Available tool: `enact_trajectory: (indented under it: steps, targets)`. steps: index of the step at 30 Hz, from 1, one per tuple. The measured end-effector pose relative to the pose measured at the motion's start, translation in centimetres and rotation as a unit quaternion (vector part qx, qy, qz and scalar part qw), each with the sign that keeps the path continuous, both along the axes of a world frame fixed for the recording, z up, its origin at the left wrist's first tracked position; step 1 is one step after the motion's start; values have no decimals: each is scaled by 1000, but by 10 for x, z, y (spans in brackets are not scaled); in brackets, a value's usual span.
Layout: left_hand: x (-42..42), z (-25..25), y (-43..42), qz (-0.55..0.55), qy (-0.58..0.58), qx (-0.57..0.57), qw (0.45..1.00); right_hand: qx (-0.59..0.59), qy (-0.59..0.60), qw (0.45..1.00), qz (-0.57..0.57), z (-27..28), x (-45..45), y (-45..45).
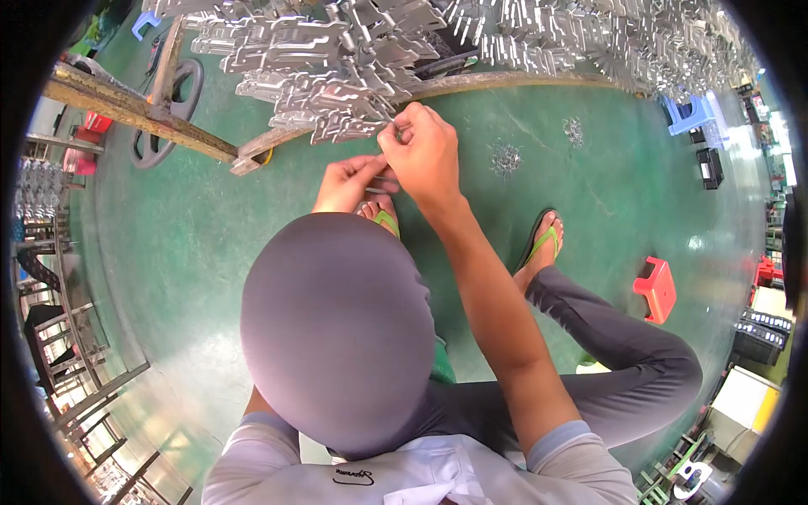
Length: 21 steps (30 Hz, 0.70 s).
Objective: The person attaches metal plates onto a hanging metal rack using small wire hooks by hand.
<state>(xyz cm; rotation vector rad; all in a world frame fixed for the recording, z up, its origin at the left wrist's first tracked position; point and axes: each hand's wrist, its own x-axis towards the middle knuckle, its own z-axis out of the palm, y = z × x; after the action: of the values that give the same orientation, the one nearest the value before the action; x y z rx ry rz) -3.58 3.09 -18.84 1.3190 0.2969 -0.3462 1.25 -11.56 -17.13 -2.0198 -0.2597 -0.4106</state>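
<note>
My right hand (423, 153) is closed, thumb and forefinger pinched together at the lower edge of the stacked, bent sheet-metal pieces (290, 46). Whatever lies between those fingertips is too small to make out. Just below and to the left, my left hand (347, 183) is also closed, its thumb against the fingers. Its fingertips are partly blurred, so any small thing in them cannot be named. The silvery metal pieces hang in dense rows above both hands.
A wooden frame bar (189, 133) runs at the left, near a grey wheel-like ring (168, 114). Small wire clusters (506, 160) lie on the green floor (572, 194). A red stool (656, 290) and a blue stool (693, 115) stand at the right.
</note>
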Motion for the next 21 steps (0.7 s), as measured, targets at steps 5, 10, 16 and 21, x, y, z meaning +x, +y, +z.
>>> enact_trajectory:
  steps: [5, 10, 16, 21]
  targets:
    - [-24, 34, 11, 30, -185, 115, 976, -40, 2, 999, 8, 6, -21, -4]
    - [-15, 54, 3, 55, -206, 247, 945, -66, -5, 998, 25, 12, -43, -2]
    - [4, 35, 10, 85, -343, 265, 897, 22, 32, 991, 131, 12, -44, -20]
    - [15, 31, 22, 115, -344, 285, 887, -89, 190, 970, 121, -27, -27, -81]
